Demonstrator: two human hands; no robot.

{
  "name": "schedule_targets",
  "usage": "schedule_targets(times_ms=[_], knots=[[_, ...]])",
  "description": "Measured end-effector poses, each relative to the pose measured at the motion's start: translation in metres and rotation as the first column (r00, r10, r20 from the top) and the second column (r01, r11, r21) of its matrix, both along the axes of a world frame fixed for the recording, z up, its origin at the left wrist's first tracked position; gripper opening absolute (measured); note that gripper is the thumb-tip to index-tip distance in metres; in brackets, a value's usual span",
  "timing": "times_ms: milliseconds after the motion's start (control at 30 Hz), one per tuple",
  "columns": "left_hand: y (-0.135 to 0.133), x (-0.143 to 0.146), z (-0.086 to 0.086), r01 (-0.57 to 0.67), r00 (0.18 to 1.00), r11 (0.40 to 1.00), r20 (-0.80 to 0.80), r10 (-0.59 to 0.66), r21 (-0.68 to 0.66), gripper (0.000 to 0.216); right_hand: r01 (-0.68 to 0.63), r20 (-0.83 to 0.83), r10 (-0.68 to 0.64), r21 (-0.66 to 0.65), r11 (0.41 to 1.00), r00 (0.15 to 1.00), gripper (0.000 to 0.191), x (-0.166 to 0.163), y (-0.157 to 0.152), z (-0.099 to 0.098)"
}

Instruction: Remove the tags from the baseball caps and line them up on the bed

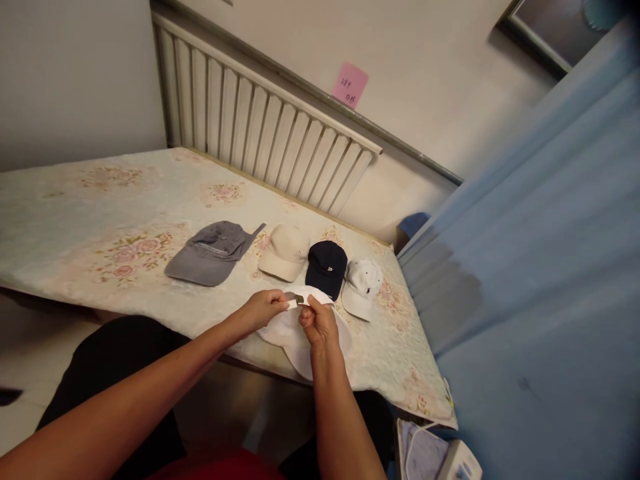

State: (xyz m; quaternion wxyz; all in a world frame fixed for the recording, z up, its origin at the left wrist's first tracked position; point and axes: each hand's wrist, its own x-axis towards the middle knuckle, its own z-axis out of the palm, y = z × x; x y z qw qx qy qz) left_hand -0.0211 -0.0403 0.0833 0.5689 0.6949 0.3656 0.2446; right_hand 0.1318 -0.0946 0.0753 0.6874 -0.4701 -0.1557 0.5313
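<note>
Firstly, a gray cap [215,257] lies on the floral cover [60,220]. Your left hand [267,308] pinches the strap [292,305] of a white cap [290,331] at the cover's near edge, a beige cap [286,248] beyond. Your right hand [320,323] grips the white cap's band near the buckle [299,299]. Rightward lie a navy cap [326,263] and a pale cap [361,292].

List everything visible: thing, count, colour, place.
Held cap: one, white, front centre
Grey cap: one, grey, leftmost
Beige cap: one, beige, beside grey
Navy cap: one, navy, beside beige
Rightmost cap: one, white, beside navy
Flowered cover: one, pale, under caps
Radiator: one, cream, along wall
Note: one, pink, above radiator
Framed picture: one, dark-framed, top right
Curtain: one, blue, right
Device: one, white, bottom right
Blue object: one, blue, beside curtain
Garment: one, red, bottom
Trouser legs: two, black, bottom
Left grip: one, bare, pinching strap
Right grip: one, bare, near clasp
</note>
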Motion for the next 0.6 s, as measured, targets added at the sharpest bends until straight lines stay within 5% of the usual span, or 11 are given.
schedule_targets(times_ms=[167, 600], knots=[[-0.0079, 0.0023, -0.0004, -0.063, 0.993, 0.984, 0.084, 0.078, -0.169, 0.029, -0.017, 0.010, 0.017, 0.009, 1.000, 1.000, 0.027, -0.0013, -0.0014, -0.0026], [-0.0046, 0.0004, 0.0067, -0.012, 0.996, 0.977, 0.081, 0.030, -0.212, 0.027, -0.042, 0.069, 0.041, 0.013, 0.999, 0.997, 0.031, -0.0008, -0.0025, -0.0064]])
